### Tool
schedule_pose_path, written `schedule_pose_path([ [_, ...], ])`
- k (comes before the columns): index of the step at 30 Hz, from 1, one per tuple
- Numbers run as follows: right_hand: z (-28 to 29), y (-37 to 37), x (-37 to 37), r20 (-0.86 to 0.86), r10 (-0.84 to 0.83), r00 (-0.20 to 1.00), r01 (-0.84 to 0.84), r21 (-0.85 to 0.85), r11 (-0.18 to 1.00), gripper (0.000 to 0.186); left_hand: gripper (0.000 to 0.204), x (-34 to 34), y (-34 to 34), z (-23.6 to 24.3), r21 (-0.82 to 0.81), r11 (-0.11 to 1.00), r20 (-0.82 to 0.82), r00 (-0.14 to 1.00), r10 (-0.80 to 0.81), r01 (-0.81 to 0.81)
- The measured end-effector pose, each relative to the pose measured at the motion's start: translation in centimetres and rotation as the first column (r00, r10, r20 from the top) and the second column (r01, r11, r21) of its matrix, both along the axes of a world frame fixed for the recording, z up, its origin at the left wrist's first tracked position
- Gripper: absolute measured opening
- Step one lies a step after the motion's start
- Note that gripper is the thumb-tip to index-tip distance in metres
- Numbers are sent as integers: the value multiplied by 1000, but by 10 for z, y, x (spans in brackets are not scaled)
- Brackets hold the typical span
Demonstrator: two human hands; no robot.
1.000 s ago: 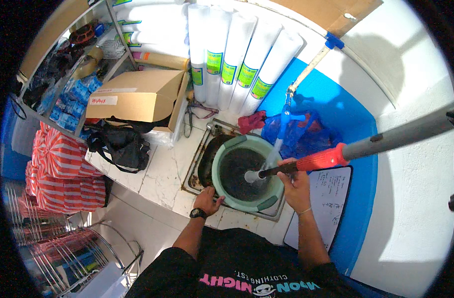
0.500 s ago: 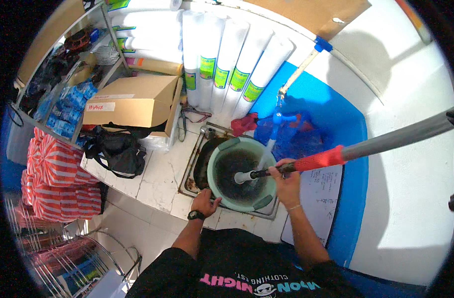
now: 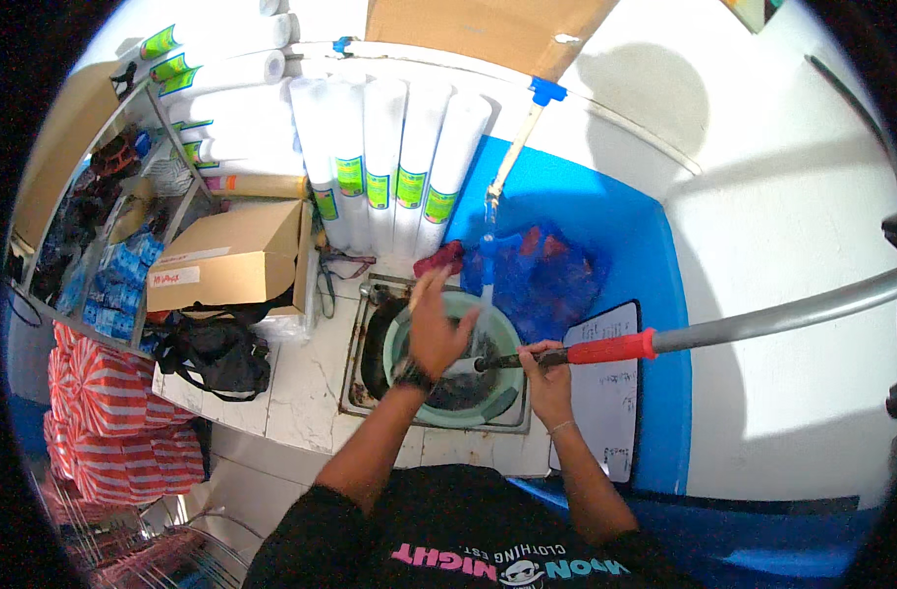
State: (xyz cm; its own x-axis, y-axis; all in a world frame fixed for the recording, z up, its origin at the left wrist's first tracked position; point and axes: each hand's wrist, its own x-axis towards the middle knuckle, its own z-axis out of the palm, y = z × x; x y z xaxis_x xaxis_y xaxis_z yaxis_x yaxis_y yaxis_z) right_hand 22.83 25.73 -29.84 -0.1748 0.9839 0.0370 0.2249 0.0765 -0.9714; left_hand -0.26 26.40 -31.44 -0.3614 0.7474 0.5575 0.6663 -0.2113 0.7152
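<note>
A pale green basin (image 3: 500, 316) sits in the metal-rimmed sink (image 3: 345, 398), with dark, cloudy water in it. A water stream comes down into it from the blue tap (image 3: 488, 250). My left hand (image 3: 438, 329), fingers stretched and slightly blurred, is over the basin close to the stream and hides part of the basin. A long grey pole (image 3: 792, 319) with a red sleeve and a black end comes in from the right. My right hand (image 3: 548, 381) is closed round its black part at the basin's right side. The pole's pale tip (image 3: 463, 365) is partly behind my left wrist.
Tall white rolls (image 3: 380, 167) stand against the wall behind the sink. Left on the counter are a cardboard box (image 3: 227, 260) and a black bag (image 3: 213, 353). A blue plastic bag (image 3: 546, 280) lies behind the basin, and a whiteboard (image 3: 600, 422) lies at the right.
My left hand has left the basin's near left rim and moved up and forward over the basin toward the tap. My right hand still grips the pole. The view has shifted.
</note>
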Motion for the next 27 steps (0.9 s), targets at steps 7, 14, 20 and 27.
schedule_pose_path([
  [7, 16, -14, -5, -184, 32, 983, -19, 70, 997, 18, 33, 13, 97, 75, -172, 904, -29, 915, -403, 392],
  [14, 68, -5, -14, -46, 105, 993, -101, 86, 991, 17, 40, -34, 120, 53, -30, 661, 135, 659, -740, 749],
  [20, 54, 18, -37, 111, 184, 977, -190, 45, 981, 22, 46, -6, 49, 49, 141, 802, -43, 813, -581, 580],
  [27, -70, 7, -6, 306, 175, 936, -258, 257, 931, 40, 52, 66, -35, 13, 76, 883, 475, 762, -441, 463],
])
